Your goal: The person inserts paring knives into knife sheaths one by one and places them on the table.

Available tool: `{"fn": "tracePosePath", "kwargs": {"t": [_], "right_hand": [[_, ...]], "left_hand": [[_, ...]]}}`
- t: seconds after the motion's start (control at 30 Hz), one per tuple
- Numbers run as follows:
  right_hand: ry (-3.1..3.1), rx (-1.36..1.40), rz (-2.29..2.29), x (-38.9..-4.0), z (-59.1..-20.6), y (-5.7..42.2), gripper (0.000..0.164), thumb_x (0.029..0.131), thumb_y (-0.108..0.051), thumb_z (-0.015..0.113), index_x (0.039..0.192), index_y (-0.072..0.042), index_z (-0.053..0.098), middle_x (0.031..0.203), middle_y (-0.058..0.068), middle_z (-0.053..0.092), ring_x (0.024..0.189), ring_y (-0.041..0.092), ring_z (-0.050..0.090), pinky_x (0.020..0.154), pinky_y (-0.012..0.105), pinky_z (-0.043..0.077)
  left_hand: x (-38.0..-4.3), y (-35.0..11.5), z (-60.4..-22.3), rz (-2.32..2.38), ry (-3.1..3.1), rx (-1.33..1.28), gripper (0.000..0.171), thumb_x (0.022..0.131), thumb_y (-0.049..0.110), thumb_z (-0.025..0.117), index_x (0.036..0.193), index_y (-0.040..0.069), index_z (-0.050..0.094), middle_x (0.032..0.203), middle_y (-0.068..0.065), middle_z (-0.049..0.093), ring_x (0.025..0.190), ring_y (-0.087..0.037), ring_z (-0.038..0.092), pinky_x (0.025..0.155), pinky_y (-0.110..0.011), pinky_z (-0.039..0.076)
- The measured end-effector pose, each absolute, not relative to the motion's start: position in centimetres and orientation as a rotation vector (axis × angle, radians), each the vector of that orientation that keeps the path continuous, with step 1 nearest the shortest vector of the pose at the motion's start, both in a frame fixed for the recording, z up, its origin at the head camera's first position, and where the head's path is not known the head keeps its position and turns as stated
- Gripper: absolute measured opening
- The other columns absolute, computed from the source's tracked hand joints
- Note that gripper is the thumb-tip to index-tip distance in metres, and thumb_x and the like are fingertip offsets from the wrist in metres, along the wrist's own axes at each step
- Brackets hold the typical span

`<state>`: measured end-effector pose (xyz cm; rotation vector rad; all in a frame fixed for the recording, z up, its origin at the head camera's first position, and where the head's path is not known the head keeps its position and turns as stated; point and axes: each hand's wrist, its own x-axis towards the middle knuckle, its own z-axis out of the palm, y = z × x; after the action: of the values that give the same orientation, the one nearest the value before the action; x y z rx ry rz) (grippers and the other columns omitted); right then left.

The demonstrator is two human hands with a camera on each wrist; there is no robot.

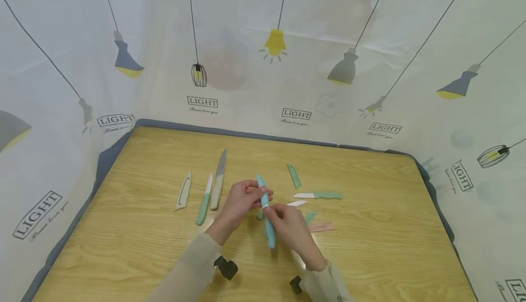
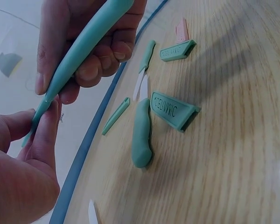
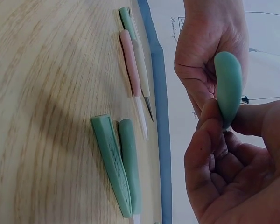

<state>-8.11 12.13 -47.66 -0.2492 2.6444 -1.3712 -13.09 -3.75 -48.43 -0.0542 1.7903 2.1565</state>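
Note:
Over the middle of the table both hands hold a blue-handled paring knife, its far end pointing away. My left hand pinches the blue sheath at the blade end. A pale strip of blade shows between sheath and handle. My right hand grips the handle near the blade, thumb on top. The left wrist view shows the handle running down from the right hand to the left fingertips. In the right wrist view the handle's rounded butt faces the camera and hides the blade.
A cream sheath, a green-handled knife and a larger cream-handled knife lie left. Right are a green knife, a green sheath and a pink sheath. A pink-handled knife lies in the right wrist view.

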Motion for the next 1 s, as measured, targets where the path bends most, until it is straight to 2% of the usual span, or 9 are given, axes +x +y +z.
{"fn": "tracePosePath", "kwargs": {"t": [0.27,0.6,0.83,1.0], "right_hand": [[2.618,-0.224,-1.411,-8.3,-47.5,12.3,0.035,0.099,-0.034,0.052,0.093,-0.007,0.073,0.06,-0.007,0.055,0.045,0.005,0.037,0.039,0.018,0.029],[2.622,-0.203,-1.404,-8.4,-48.0,12.3,0.037,0.098,-0.037,0.052,0.095,-0.007,0.073,0.06,-0.007,0.054,0.047,0.006,0.038,0.04,0.018,0.029],[2.708,-0.25,-1.289,-8.2,-48.4,12.3,0.03,0.093,-0.036,0.06,0.092,-0.009,0.072,0.069,-0.009,0.065,0.05,0.004,0.051,0.041,0.019,0.041],[2.806,-0.269,-1.192,-8.1,-48.8,12.2,0.024,0.09,-0.033,0.065,0.093,-0.009,0.068,0.07,-0.009,0.065,0.05,0.002,0.053,0.041,0.019,0.044]], "left_hand": [[-13.1,-3.5,-48.3,2.149,1.807,-0.059,0.034,0.094,0.013,0.061,0.117,-0.012,0.057,0.105,-0.018,0.07,0.094,-0.024,0.069,0.08,-0.031,0.056],[-13.3,-3.5,-48.6,2.132,1.822,-0.073,0.039,0.094,0.017,0.062,0.12,-0.012,0.055,0.106,-0.017,0.07,0.095,-0.024,0.069,0.08,-0.031,0.056],[-13.3,-3.7,-49.4,2.161,1.817,-0.128,0.037,0.094,0.017,0.062,0.119,-0.01,0.055,0.107,-0.018,0.07,0.095,-0.026,0.068,0.078,-0.029,0.057],[-13.2,-3.5,-49.6,2.196,1.809,-0.139,0.035,0.094,0.014,0.062,0.118,-0.01,0.055,0.106,-0.019,0.07,0.094,-0.027,0.069,0.078,-0.032,0.057]]}}
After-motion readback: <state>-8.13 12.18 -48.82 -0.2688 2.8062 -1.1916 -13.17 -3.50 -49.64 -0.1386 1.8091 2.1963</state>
